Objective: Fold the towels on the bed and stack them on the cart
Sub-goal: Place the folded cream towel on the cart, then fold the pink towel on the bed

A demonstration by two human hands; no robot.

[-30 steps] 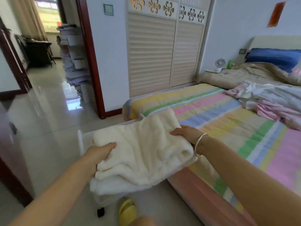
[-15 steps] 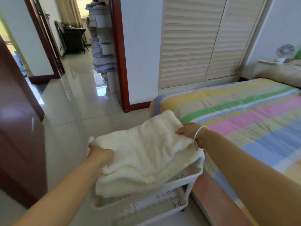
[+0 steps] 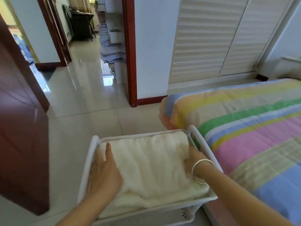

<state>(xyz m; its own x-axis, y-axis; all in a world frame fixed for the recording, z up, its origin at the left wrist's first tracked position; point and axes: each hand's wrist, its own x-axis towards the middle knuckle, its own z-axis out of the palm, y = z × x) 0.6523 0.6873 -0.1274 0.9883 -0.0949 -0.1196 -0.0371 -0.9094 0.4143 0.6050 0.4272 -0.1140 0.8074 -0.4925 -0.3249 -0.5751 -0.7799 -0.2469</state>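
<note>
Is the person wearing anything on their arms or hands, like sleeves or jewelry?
Both forearms are bare, with no sleeves showing in this view. The right hand has one thin, shiny silver bangle looped around its wrist. The left hand wears nothing: no visible ring, watch or glove.

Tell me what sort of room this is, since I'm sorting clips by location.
Most likely a home bedroom: a bed with a striped quilt, a louvred built-in wardrobe, and a doorway onto a tiled hall.
</note>
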